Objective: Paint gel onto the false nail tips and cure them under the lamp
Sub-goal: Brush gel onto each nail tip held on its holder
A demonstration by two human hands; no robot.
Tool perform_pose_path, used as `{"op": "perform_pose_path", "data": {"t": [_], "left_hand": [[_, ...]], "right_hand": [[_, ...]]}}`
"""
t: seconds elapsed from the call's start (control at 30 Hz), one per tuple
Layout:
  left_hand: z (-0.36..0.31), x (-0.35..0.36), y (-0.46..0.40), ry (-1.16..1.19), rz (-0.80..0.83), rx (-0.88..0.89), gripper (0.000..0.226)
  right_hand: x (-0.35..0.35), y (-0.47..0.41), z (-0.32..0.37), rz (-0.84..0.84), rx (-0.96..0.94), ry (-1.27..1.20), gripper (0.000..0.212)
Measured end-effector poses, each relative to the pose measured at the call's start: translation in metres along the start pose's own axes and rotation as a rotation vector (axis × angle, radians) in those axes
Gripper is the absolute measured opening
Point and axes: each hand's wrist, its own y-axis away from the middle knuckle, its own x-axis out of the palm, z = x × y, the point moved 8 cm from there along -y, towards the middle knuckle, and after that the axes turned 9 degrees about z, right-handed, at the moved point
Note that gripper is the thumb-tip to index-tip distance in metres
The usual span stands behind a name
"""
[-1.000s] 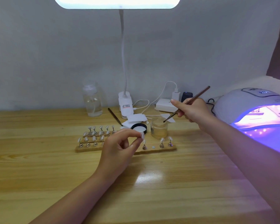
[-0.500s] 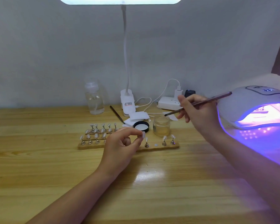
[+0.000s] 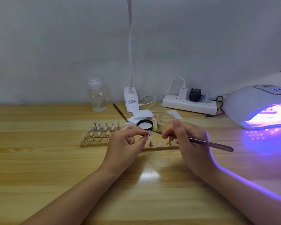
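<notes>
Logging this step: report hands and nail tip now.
Left hand pinches nail tip. Right hand holds brush, bristles at tip. Nothing in the way.

The left hand (image 3: pixel 126 144) pinches a nail tip (image 3: pixel 150 133) at its fingers (image 3: pixel 144 138); the right hand (image 3: pixel 187 143) holds a brush (image 3: pixel 201 141) whose point meets the tip.

Curing lamp (image 3: pixel 256 104) right of nail-tip board (image 3: pixel 94 144).

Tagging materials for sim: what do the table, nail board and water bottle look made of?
Table: wood, glossy varnish; visible grain, lamp glare.
Nail board: looks like raw light wood, matte; could be cork.
Bottle: clear, probably plastic; see-through liquid, whitish cap.
</notes>
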Motion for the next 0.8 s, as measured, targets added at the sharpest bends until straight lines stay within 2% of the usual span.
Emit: {"op": "perform_pose_path", "data": {"t": [0.1, 0.23, 0.43, 0.57, 0.7, 0.8], "left_hand": [[-0.0003, -0.0005, 0.0006, 0.003, -0.007, -0.007, 0.034], [-0.0010, -0.0005, 0.0010, 0.009, -0.004, -0.008, 0.034], [0.0013, 0.0002, 0.0002, 0.022, -0.003, -0.030, 0.031], [0.0008, -0.0003, 0.0008, 0.018, -0.003, -0.036, 0.031], [0.0008, -0.0001, 0.0007, 0.026, -0.004, -0.050, 0.030], [0.0003, 0.0002, 0.0009, 0.031, -0.003, -0.056, 0.031]], "right_hand": [[0.0028, 0.0000, 0.0004, 0.035, -0.021, 0.015, 0.037], [-0.0005, 0.0031, -0.0041, -0.002, 0.019, -0.055, 0.043], [0.0036, 0.0013, -0.0005, 0.026, -0.026, 0.003, 0.039], [-0.0010, 0.0034, -0.0039, -0.026, 0.015, -0.090, 0.042], [0.0033, 0.0002, 0.0021, 0.014, -0.036, 0.003, 0.037], [0.0041, 0.0008, -0.0036, 0.020, 0.037, -0.083, 0.039]]}}
